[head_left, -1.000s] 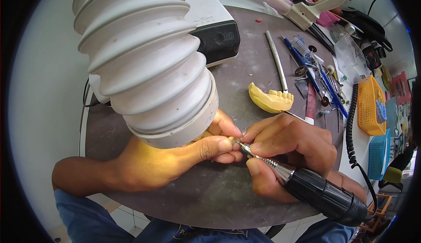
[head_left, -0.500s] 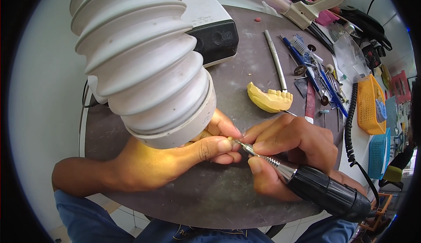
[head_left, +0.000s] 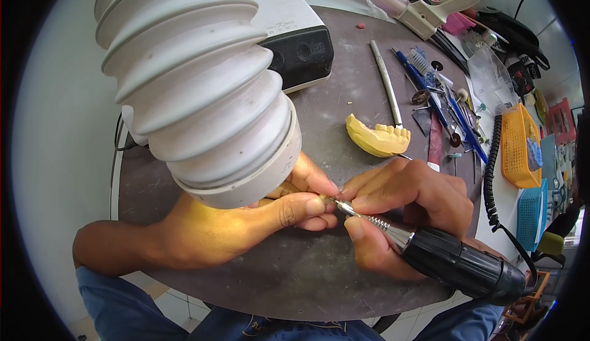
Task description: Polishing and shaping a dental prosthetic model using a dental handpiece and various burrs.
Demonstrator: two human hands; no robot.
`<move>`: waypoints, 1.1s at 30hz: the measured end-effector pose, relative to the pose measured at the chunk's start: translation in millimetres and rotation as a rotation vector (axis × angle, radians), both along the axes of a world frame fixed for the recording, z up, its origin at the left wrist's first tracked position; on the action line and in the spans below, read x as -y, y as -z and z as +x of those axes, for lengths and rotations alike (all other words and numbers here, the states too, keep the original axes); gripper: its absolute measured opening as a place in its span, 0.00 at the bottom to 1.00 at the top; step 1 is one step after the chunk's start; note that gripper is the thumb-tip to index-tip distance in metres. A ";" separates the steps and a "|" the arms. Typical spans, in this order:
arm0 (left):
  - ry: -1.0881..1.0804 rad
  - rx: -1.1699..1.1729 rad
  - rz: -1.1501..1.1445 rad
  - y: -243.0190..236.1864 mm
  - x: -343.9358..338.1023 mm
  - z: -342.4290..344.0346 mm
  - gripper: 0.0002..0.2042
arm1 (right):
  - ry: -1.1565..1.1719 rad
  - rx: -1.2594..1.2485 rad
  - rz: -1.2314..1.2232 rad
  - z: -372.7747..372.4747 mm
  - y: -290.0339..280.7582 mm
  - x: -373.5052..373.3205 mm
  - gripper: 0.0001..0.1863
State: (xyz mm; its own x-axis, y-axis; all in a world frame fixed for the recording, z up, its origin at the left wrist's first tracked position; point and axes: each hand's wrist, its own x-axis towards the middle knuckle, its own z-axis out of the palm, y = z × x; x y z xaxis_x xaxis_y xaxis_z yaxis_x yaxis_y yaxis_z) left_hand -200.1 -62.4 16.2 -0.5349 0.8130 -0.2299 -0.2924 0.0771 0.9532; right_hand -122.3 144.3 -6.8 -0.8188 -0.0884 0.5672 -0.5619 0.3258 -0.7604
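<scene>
In the middle, under the mouth of a white ribbed suction hose (head_left: 203, 107), my left hand (head_left: 246, 227) pinches a small yellowish tooth-like piece (head_left: 324, 199) between thumb and fingertips. Most of that piece is hidden by the fingers. My right hand (head_left: 418, 199) is closed pen-like around a rotary handpiece (head_left: 461, 258) with a black body and silver nose. Its thin bur meets or nearly touches the piece; contact is too small to make out. Fingertips of both hands come close together there. Just beyond my right hand lies a yellow dental model (head_left: 378, 138) with a row of teeth.
A white and black box (head_left: 301, 58) stands behind the hose. A slim grey rod (head_left: 386, 83) lies past the model, beside scattered blue-handled tools (head_left: 430, 89) and discs. At the right are a coiled black cord (head_left: 490, 181), an orange basket (head_left: 515, 150) and a blue basket (head_left: 530, 218).
The handpiece's rear end has swung slightly to the right in my right hand, and its angle has shifted a little. My left hand keeps its pinch nearly unmoved.
</scene>
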 end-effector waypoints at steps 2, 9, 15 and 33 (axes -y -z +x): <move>-0.001 0.029 0.002 -1.0 0.1 -0.6 0.07 | 0.004 0.012 0.005 0.2 -1.2 0.0 0.10; -0.016 0.060 -0.022 -1.2 0.6 -0.4 0.08 | -0.061 -0.034 0.039 -0.4 -3.6 -3.8 0.10; -0.017 0.043 0.046 11.5 5.2 -1.4 0.09 | -0.093 -0.037 0.051 6.1 -4.7 -10.0 0.12; -0.089 -0.028 0.017 6.8 1.7 6.1 0.12 | -0.034 -0.089 0.010 8.2 -4.1 1.2 0.15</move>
State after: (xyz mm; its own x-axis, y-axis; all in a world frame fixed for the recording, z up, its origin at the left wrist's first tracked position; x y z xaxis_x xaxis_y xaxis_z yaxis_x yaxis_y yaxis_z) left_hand -194.0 -64.2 9.5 -0.6114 0.7654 -0.2006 -0.2708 0.0358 0.9620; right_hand -114.1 143.1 -2.7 -0.7616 -0.1215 0.6365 -0.6380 0.3130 -0.7036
